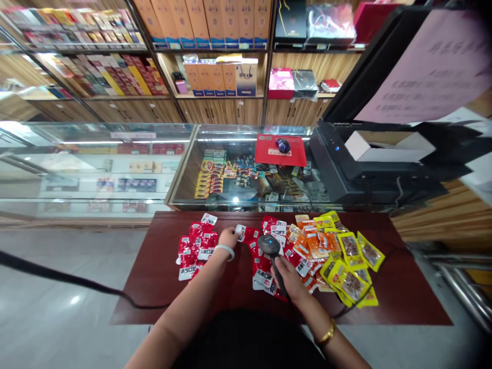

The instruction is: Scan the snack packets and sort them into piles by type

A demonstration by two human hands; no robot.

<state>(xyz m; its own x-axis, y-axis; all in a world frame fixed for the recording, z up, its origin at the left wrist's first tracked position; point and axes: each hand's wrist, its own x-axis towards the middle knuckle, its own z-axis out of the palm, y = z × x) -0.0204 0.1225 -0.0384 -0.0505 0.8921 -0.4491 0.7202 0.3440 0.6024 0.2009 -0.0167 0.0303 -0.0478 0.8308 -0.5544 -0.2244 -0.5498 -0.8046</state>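
Between two red piles on the dark red table (154, 287), my left hand (228, 240) pinches the white end of a red snack packet (250, 234). My right hand (289, 277) is wrapped round the handle of a black barcode scanner (269, 245), its head over the middle packets and a small blue light on top. To the left lies a heap of red and white packets (188, 246). Under and around the scanner is another red heap (263, 279), partly hidden by my hand. Orange packets (313, 238) and yellow packets (349, 279) overlap on the right.
Behind the table stands a glass display counter (180, 169) with a red mat (265, 154) and a mouse (283, 145). A dark monitor and till machine (346, 174) occupy the right side. A black cable (77, 279) crosses at left. Stocked shelves line the back wall.
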